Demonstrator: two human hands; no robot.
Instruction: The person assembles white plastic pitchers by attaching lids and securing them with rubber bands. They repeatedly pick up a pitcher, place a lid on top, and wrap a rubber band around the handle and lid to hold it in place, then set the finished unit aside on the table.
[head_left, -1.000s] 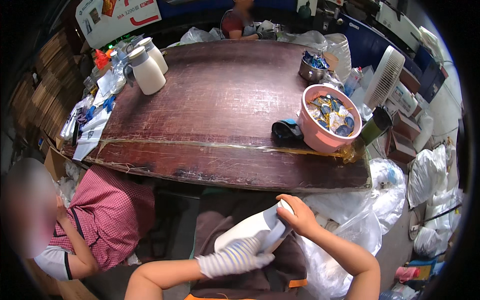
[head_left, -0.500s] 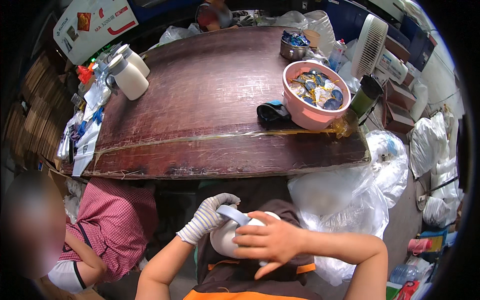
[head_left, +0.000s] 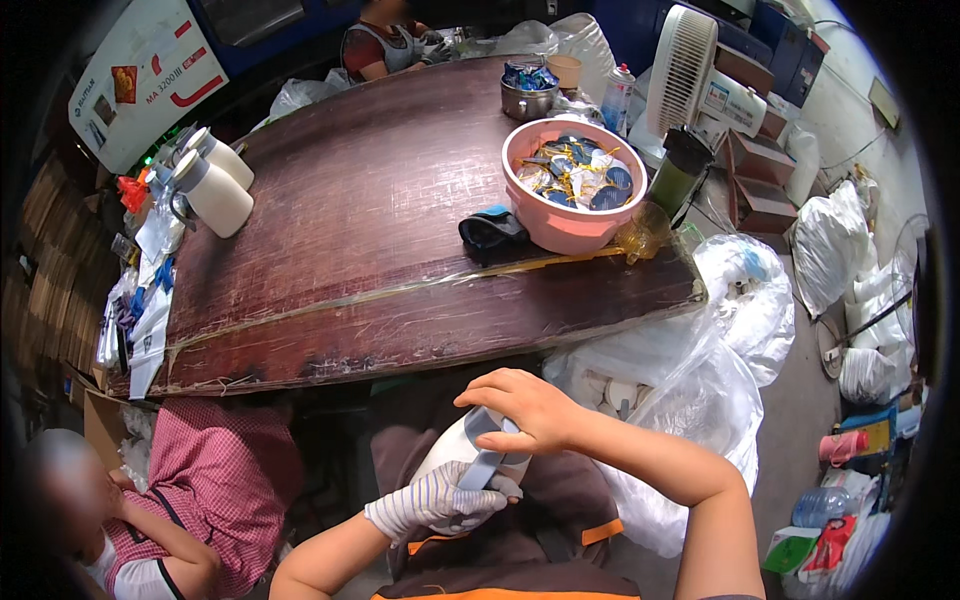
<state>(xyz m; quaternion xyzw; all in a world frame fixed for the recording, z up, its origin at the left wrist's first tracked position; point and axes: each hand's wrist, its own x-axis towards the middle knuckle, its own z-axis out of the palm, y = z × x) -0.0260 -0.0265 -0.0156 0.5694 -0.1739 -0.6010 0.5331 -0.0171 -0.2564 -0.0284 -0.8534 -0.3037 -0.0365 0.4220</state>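
Observation:
Over my lap I hold a white jug (head_left: 442,455) with a grey handle (head_left: 484,466), tilted on its side. My left hand (head_left: 445,502), in a striped knit glove, is closed around the jug near the lower part of the handle. Bare, my right hand (head_left: 530,412) curves over the jug's grey end, its thumb bent against the grey part and its fingers reaching across. That hand hides part of the jug. Two similar cream jugs (head_left: 215,200) with grey tops stand on the table's far left.
The dark red table (head_left: 350,220) lies ahead. On its right are a pink basin (head_left: 575,225) of tagged discs, a black cloth item (head_left: 492,230), a metal pot (head_left: 530,100) and a green bottle (head_left: 680,170). Plastic bags (head_left: 690,400) lie right; a person in checked cloth (head_left: 225,460) sits left.
The jug has been turned in my hands. My left hand has moved to its near side by the handle, and my right hand to its far grey end. The view has shifted.

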